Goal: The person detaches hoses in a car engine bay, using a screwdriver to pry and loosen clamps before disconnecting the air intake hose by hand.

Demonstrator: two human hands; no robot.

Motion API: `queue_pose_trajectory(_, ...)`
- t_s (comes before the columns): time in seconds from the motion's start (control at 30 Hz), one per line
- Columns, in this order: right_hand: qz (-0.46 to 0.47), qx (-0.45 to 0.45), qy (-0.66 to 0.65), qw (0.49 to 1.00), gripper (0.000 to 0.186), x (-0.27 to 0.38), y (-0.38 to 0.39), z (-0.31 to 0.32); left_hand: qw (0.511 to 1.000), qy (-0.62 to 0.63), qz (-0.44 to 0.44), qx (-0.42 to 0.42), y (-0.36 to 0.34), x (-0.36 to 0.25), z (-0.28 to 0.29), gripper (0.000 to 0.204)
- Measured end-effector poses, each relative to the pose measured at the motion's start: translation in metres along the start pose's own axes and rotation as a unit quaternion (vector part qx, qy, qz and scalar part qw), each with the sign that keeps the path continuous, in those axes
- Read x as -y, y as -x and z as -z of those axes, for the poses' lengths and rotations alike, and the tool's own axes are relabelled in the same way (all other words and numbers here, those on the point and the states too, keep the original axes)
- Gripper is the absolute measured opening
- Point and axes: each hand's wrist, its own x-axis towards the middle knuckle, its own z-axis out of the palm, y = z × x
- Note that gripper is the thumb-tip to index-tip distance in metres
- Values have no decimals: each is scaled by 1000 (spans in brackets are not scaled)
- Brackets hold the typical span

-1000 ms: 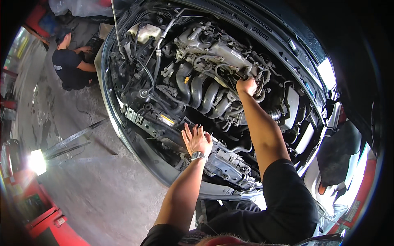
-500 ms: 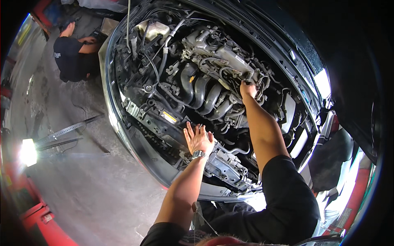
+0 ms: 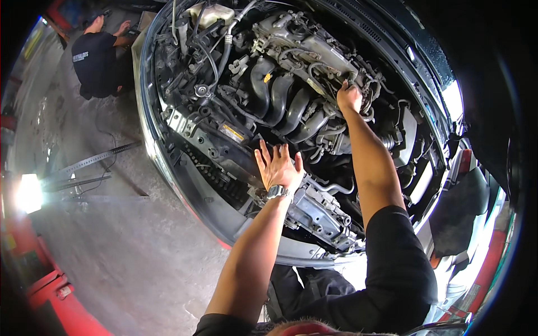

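Under the raised hood lies a car engine (image 3: pixel 319 49) with black curved intake runners (image 3: pixel 260 87). My right hand (image 3: pixel 349 99) reaches to the right end of the engine, among hoses and wiring. Its fingers are curled closed, and whatever they hold is hidden behind the hand. Nearer to me, my left hand (image 3: pixel 280 172), with a metal watch (image 3: pixel 277 191) on its wrist, leans on the front crossmember beside the radiator (image 3: pixel 238 159). Its fingers are spread and hold nothing.
A coworker in a dark shirt (image 3: pixel 95 61) crouches at the far left, beyond the front bumper. On the floor at left stand a bright work lamp (image 3: pixel 29 193) and red equipment (image 3: pixel 50 285). The air filter box (image 3: pixel 404 131) sits right of my right forearm.
The whole view has shifted, so the engine bay sits higher. My right thumb now shows above the curled fingers. My left hand stays spread on the crossmember. The coworker's hand has risen.
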Motion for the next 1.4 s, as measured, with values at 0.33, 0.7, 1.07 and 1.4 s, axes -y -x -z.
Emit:
queue_pose_trajectory(0.33, 21, 20, -12, 1000, 53, 5, 1, 7, 999, -34, 12, 20, -5, -7, 2, 53)
queue_pose_trajectory(0.7, -30, 120, -48, 991, 54, 4, 7, 29, 990, -121, 26, 72, -9, -18, 2, 51)
queue_pose_trajectory(1.07, 16, 67, -252, 965, 31, -15, 21, 43, 984, -178, -25, 6, -8, -25, -6, 38)
queue_pose_trajectory(1.4, 73, 26, -393, 916, 19, -117, -13, 142, 985, -158, -54, -35, -3, -19, -14, 35)
